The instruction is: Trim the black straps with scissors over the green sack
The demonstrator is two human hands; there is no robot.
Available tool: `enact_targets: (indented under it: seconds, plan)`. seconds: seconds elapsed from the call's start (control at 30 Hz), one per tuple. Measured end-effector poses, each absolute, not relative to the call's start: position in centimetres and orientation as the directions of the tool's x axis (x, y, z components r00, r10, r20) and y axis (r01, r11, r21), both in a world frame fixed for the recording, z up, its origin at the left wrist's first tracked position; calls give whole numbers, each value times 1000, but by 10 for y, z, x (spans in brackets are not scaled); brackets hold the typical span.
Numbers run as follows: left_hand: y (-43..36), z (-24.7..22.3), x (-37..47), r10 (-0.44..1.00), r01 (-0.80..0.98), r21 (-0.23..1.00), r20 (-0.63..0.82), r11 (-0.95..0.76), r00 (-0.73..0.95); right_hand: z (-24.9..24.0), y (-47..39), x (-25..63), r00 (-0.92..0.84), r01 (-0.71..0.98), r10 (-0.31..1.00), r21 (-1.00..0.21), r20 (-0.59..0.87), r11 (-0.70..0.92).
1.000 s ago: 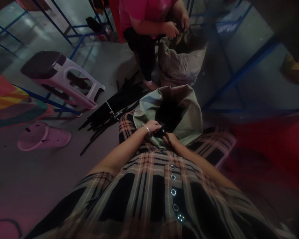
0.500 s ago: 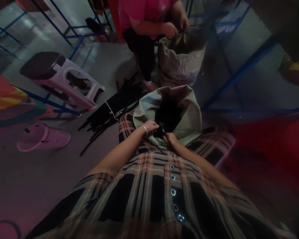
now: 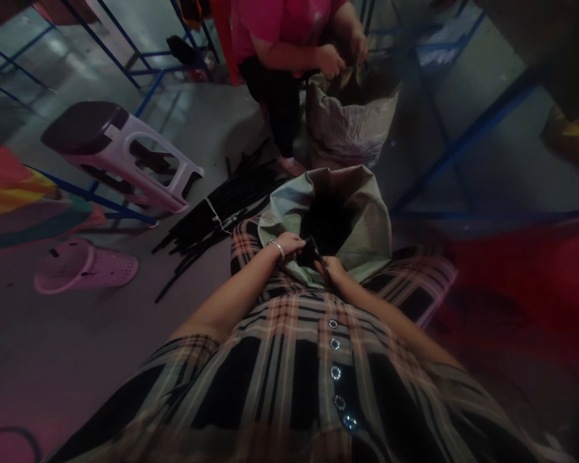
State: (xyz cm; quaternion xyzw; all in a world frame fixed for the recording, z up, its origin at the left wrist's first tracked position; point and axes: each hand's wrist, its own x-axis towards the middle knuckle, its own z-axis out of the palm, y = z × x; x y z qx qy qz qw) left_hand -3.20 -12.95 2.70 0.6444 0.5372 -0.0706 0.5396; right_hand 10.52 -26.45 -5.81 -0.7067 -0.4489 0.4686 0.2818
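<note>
Between my knees stands a pale sack [image 3: 369,241] with its mouth spread wide and dark black material [image 3: 330,222] inside. Over its near edge, my left hand [image 3: 290,244] pinches a small black piece [image 3: 309,253], whose exact kind is too dark to make out. My right hand [image 3: 335,267] is closed round a pair of scissors [image 3: 324,262], the blades pointing up and left at the black piece. Shadow hides part of the fingers of both hands.
A co-worker [image 3: 284,51] stands ahead at another sack [image 3: 352,119]. Left of my sack lies a tied bundle of black strips [image 3: 212,215]. Farther left are a plastic stool [image 3: 135,154] and a pink basket [image 3: 87,267]. Blue metal frames [image 3: 473,138] rise on the right.
My left hand has shifted very slightly left, and the scissor blades now show more clearly against the black piece. The sack stays put.
</note>
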Motion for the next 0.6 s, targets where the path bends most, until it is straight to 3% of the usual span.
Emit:
enact_targets:
  seconds: [0.1,0.3,0.5,0.6]
  plan:
    - [-131,31,-30,651,750,643,-637,154,413,-57,-263,105,114,438,927,-819,-357,-370]
    - [-139,28,-24,652,756,649,-611,88,449,-48,-261,107,8,443,922,-826,-386,-350]
    - [-143,20,-20,633,778,614,-552,-131,543,-44,-261,108,25,457,926,-820,-376,-345]
    - [-144,20,-19,625,783,607,-560,-138,544,-48,-263,107,50,455,928,-819,-370,-351]
